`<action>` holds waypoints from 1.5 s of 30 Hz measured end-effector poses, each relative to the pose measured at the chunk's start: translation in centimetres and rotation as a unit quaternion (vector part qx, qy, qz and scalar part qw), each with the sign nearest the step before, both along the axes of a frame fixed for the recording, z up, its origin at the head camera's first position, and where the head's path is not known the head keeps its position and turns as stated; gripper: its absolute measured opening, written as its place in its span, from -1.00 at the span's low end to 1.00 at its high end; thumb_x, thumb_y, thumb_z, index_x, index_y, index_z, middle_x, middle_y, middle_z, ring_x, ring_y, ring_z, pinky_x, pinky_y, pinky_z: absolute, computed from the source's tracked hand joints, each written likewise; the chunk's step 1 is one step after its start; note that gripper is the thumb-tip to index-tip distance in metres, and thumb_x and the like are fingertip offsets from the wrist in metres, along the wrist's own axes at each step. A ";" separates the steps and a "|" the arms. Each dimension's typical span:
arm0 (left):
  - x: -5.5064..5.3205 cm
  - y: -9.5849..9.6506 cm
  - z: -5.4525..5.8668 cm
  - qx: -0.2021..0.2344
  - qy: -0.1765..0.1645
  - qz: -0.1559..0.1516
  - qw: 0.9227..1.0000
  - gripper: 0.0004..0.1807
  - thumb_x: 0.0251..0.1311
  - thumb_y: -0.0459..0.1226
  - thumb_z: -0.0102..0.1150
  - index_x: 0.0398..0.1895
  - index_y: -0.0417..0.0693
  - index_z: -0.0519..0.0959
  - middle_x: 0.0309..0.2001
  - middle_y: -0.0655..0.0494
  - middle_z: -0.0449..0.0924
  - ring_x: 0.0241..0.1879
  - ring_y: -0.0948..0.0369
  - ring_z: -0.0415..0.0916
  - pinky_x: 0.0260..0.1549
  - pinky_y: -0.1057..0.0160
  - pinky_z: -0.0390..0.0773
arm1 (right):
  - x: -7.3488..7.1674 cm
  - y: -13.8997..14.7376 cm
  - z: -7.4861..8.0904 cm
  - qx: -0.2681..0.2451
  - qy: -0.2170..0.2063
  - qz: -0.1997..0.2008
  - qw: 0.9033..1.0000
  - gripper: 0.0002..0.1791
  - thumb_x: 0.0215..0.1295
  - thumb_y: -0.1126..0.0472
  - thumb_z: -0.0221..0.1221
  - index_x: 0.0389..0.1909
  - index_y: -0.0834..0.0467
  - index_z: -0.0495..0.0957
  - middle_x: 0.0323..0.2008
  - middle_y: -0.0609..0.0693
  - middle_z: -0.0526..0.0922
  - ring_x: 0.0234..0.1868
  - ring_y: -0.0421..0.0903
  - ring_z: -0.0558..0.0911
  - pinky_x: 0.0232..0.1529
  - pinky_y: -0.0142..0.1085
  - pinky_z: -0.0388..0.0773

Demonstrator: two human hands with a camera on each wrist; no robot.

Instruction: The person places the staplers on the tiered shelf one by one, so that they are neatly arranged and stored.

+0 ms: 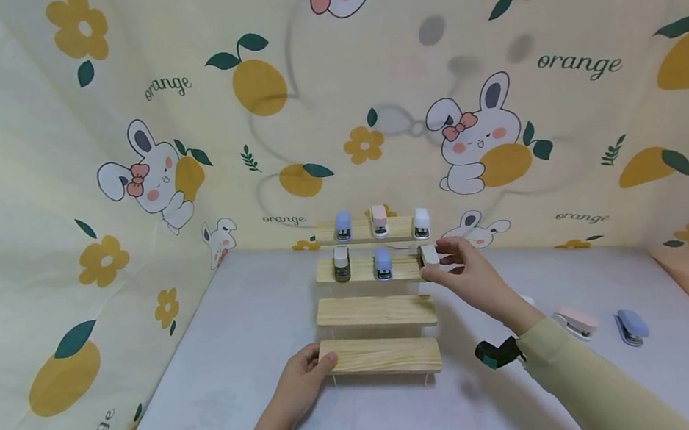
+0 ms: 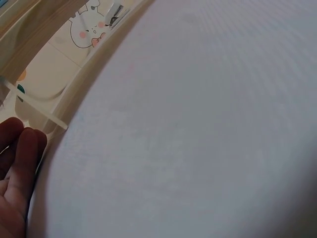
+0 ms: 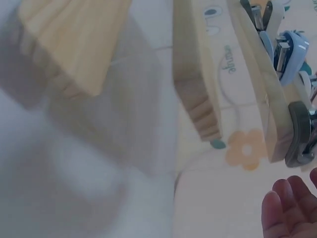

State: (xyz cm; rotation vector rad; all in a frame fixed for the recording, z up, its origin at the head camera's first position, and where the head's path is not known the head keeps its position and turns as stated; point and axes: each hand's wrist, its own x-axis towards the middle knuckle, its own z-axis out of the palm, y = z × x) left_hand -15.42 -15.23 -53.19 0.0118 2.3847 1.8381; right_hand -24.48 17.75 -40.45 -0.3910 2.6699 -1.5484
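Note:
A wooden tiered display rack (image 1: 382, 356) stands on the table. My left hand (image 1: 299, 385) holds the left end of its lowest shelf, thumb on top; the left wrist view shows curled fingers (image 2: 25, 153) beside a thin rack leg. At the right end of the second shelf from the top, my right hand (image 1: 462, 268) pinches a white-topped stapler (image 1: 428, 255) between thumb and fingers. Its dark grey base (image 3: 298, 134) overhangs the shelf end in the right wrist view. A blue stapler (image 1: 382, 263) and a dark stapler with white top (image 1: 341, 264) share that shelf.
On the top shelf stand blue (image 1: 342, 225), pink (image 1: 379, 220) and white (image 1: 421, 223) staplers. Right of the rack, a pink stapler (image 1: 577, 322) and a blue stapler (image 1: 632, 326) lie on the table (image 1: 212, 405). A patterned cloth (image 1: 353, 95) rises behind.

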 end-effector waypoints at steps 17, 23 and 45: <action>0.1 0.1 -0.3 -0.010 0.010 -0.001 1.000 -0.31 0.22 0.19 0.13 0.17 -0.16 0.49 0.06 0.04 0.57 0.11 0.13 0.47 0.17 0.00 0.41 | 1.2 1.7 -1.0 0.032 -0.006 0.009 0.999 -0.09 0.17 -0.24 0.28 0.42 0.09 0.15 0.24 0.10 0.40 0.12 0.06 0.49 0.03 -0.02 0.53; 0.0 0.4 -0.3 0.001 0.010 -0.011 1.000 -0.33 0.23 0.18 0.14 0.15 -0.16 0.49 0.03 0.06 0.59 0.04 0.21 0.51 0.13 0.07 0.45 | 2.0 4.8 -1.6 0.080 0.004 -0.013 0.997 -0.11 0.18 -0.28 0.24 0.40 0.08 0.17 0.23 0.11 0.42 0.10 0.06 0.50 0.03 0.02 0.53; 0.0 0.0 0.0 -0.016 0.013 0.001 1.000 -0.36 0.29 0.13 0.11 0.20 -0.18 0.46 0.07 0.02 0.57 0.11 0.13 0.47 0.18 0.00 0.40 | 5.5 13.9 -7.2 0.202 -0.075 -0.075 0.974 -0.08 0.20 -0.32 0.19 0.31 0.29 0.22 0.20 0.35 0.38 0.16 0.31 0.41 0.06 0.21 0.41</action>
